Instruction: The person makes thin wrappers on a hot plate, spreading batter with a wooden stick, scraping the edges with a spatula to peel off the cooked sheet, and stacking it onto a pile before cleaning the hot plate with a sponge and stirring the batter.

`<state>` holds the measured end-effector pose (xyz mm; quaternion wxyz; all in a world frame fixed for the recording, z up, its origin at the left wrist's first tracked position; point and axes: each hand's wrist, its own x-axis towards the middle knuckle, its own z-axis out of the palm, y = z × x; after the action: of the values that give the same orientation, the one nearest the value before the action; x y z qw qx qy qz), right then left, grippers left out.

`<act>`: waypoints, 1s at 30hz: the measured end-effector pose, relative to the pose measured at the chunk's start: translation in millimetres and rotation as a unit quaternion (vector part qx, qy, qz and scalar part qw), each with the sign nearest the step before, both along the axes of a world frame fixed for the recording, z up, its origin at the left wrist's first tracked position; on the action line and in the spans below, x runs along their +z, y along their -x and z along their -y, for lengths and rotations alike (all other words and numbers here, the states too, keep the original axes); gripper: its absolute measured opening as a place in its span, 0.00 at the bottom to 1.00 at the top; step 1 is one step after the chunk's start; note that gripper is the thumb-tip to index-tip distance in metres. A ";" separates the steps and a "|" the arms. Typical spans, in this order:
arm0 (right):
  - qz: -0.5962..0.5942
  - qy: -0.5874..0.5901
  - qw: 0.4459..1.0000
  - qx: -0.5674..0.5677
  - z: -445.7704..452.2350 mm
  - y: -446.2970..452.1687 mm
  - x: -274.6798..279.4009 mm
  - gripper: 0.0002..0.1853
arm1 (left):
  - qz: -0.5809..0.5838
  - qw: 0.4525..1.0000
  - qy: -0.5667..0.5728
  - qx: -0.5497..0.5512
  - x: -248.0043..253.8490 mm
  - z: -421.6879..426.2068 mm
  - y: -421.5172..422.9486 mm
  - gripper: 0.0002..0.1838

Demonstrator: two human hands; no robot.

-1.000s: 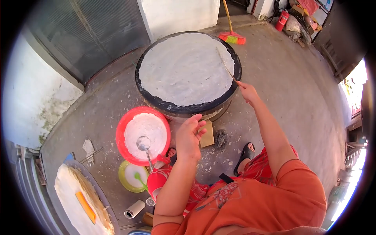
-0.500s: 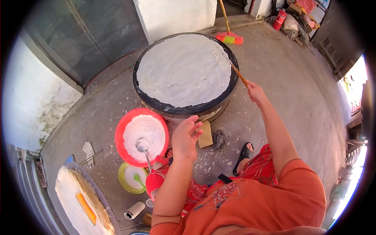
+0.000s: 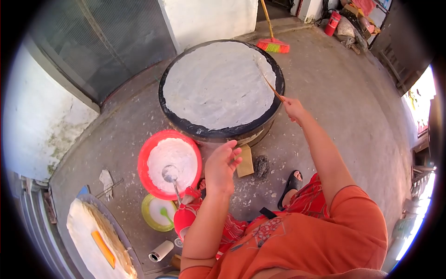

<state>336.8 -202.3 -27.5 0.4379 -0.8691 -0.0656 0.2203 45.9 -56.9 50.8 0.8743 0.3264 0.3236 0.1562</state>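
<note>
My right hand [image 3: 293,109] is closed round the brown handle of a long thin spatula [image 3: 275,91]. The spatula's far end rests on a broad sheet of white batter [image 3: 218,83], where the pale tip is hard to make out. That batter covers most of a round black griddle [image 3: 185,123], leaving a dark rim. Near the griddle's front edge, my left hand [image 3: 222,165] is raised with loosely bent fingers apart and nothing in them. Beside it stands a red basin [image 3: 143,162] of white batter [image 3: 160,156], with a metal ladle [image 3: 171,176] resting in it.
A yellow-green bowl [image 3: 147,216] with a green spoon [image 3: 165,214] stands below the basin. At lower left, stacked thin flatbreads [image 3: 86,228] carry an orange scraper [image 3: 103,249]. A cardboard piece [image 3: 245,162] lies before the griddle. Behind are a broom [image 3: 273,45] and a fire extinguisher [image 3: 332,23].
My right hand has moved slightly up and left, carrying the spatula's tip farther inward over the batter near the griddle's right side. My left hand stays almost in place.
</note>
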 end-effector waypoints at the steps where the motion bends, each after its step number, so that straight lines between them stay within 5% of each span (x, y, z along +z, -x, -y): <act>1: 0.001 -0.007 1.000 0.009 6.6 7.8 7.2 0.18 | -0.001 1.000 0.004 0.000 -0.3 0.5 0.2 0.13; 9: -0.034 -0.035 0.996 -0.078 40.5 -5.6 -9.0 0.19 | -0.007 1.000 0.011 0.007 0.0 1.1 1.6 0.14; 30: 0.021 0.021 0.999 0.037 11.2 -4.2 -2.5 0.19 | 0.008 1.000 0.007 -0.006 4.0 5.0 0.2 0.13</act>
<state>341.1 -213.5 -30.1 0.4099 -0.8795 -0.1027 0.2189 45.8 -61.8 54.8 0.8800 0.3208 0.3159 0.1513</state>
